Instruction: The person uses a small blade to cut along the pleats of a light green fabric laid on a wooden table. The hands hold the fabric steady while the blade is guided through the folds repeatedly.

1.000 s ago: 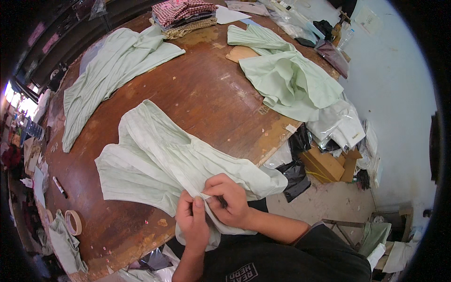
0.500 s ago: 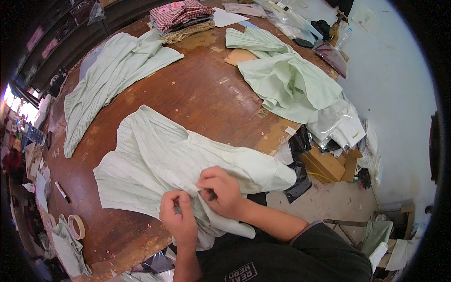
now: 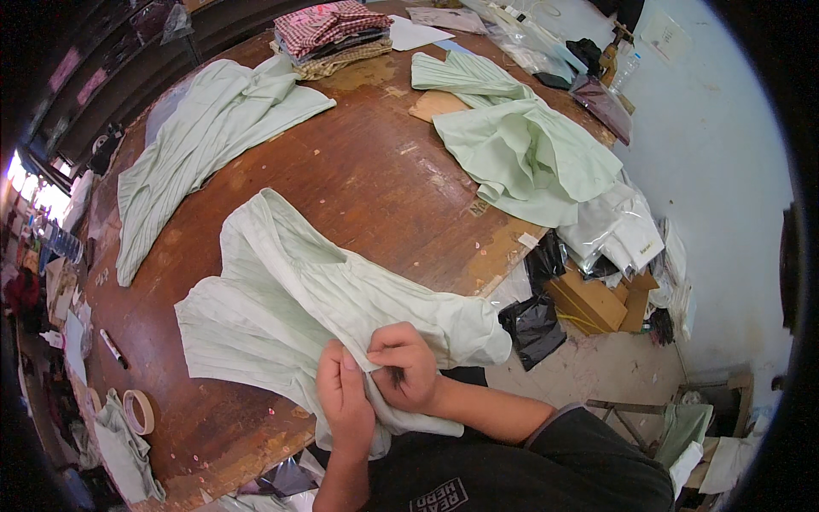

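A pale green pleated garment (image 3: 256, 324) lies spread over the near edge of the brown wooden table (image 3: 375, 188), its right part reaching past the table's edge. My left hand (image 3: 345, 388) is closed on a fold of its fabric. Right beside it, my right hand (image 3: 405, 367) pinches the same cloth with curled fingers. Between the two hands a short stretch of edge is held up, close to my body. The lower folds hang toward my dark shirt. Whatever small detail sits under the fingertips is hidden.
Similar pale green garments lie at the far left (image 3: 205, 128) and far right (image 3: 529, 145). Folded checked clothes (image 3: 333, 38) are stacked at the back. A tape roll (image 3: 138, 412) and a marker (image 3: 113, 348) rest on the left. A cardboard box (image 3: 589, 299) stands on the floor.
Both hands have moved slightly right and come closer together, gripping the cloth. The garment's upper layer has lifted and shifted, opening a deeper fold; its right end has drawn in.
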Motion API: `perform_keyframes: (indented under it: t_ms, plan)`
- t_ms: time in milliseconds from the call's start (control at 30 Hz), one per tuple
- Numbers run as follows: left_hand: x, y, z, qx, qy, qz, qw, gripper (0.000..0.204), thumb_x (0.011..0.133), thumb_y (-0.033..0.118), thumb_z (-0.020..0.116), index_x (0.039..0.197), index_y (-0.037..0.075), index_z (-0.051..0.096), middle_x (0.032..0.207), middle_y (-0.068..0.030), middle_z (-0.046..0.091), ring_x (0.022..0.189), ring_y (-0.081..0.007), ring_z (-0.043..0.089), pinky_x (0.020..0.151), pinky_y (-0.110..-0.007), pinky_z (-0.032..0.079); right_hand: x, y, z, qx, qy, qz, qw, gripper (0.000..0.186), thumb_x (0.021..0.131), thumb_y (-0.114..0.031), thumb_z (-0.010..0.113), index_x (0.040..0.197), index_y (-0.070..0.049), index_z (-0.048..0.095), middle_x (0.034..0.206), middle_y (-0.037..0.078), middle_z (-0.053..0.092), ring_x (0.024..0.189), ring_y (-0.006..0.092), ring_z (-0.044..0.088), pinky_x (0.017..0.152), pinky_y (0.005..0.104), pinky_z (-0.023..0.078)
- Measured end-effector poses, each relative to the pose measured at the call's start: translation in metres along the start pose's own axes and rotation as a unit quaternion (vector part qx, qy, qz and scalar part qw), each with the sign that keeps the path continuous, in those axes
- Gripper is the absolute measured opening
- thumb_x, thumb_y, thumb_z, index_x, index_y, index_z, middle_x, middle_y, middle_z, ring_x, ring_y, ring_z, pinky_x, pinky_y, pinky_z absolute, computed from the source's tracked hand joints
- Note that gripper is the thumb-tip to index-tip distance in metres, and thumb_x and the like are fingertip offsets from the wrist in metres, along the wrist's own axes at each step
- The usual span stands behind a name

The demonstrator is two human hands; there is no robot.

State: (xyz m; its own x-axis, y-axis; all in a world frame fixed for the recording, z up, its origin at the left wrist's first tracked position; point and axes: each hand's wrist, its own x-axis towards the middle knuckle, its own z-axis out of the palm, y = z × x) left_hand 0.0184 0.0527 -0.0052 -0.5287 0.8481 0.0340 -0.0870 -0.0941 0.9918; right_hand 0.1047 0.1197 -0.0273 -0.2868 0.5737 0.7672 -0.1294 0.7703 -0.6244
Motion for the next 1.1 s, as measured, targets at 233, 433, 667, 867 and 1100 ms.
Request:
perform_keyframes:
  t_ms: [233, 433, 667, 867, 1100]
  plan:
    - [0.0, 0.009, -0.001, -0.016, 0.093, 0.045, 0.995, 0.021, 0.099, 0.017, 0.046, 0.085, 0.001, 0.048, 0.083, -0.0006, 0.046, 0.079, -0.0092, 0.04, 0.074, -0.023, 0.036, 0.007, 0.008, -0.01, -0.068, -0.049, -0.054, 0.995, 0.034, 0.073, 0.005, 0.067, 0.104, -0.005, 0.054, 0.094, 0.013, 0.058, 0.076, 0.0252, 0.06, 0.063, 0.0316, 0.051]
    - [-0.009, -0.003, -0.007, -0.011, 0.122, 0.014, 0.992, 0.017, 0.098, 0.016, 0.049, 0.092, 0.0, 0.05, 0.088, -0.002, 0.052, 0.08, -0.0085, 0.045, 0.076, -0.024, 0.039, 0.005, 0.008, -0.007, -0.077, -0.043, -0.06, 0.994, 0.031, 0.077, 0.004, 0.067, 0.103, -0.006, 0.054, 0.092, 0.012, 0.059, 0.075, 0.0246, 0.06, 0.062, 0.0311, 0.05]
    - [0.003, 0.015, -0.008, -0.314, 0.029, -0.171, 0.933, 0.021, 0.092, 0.006, 0.059, 0.11, -0.003, 0.055, 0.101, -0.0074, 0.063, 0.085, -0.0113, 0.06, 0.079, -0.026, 0.049, 0.009, 0.012, -0.005, -0.066, -0.024, -0.081, 0.994, 0.041, 0.065, 0.007, 0.068, 0.103, -0.002, 0.055, 0.095, 0.015, 0.058, 0.074, 0.0262, 0.061, 0.058, 0.032, 0.052]
    - [0.003, -0.005, -0.027, -0.309, -0.074, -0.214, 0.924, 0.023, 0.093, 0.005, 0.057, 0.113, -0.004, 0.054, 0.107, -0.0101, 0.063, 0.096, -0.0147, 0.061, 0.086, -0.029, 0.048, 0.009, 0.016, -0.009, -0.074, -0.034, -0.096, 0.992, 0.04, 0.067, 0.005, 0.07, 0.103, -0.003, 0.054, 0.096, 0.015, 0.058, 0.075, 0.0248, 0.061, 0.058, 0.0311, 0.052]
    - [0.018, 0.032, -0.005, -0.339, 0.084, -0.063, 0.935, 0.013, 0.096, 0.008, 0.052, 0.105, -0.001, 0.055, 0.105, -0.0091, 0.061, 0.097, -0.0152, 0.059, 0.089, -0.031, 0.047, 0.03, 0.015, 0.0, -0.033, -0.061, -0.113, 0.991, 0.035, 0.069, 0.004, 0.069, 0.102, 0.0, 0.057, 0.099, 0.014, 0.058, 0.072, 0.0239, 0.062, 0.059, 0.0297, 0.053]
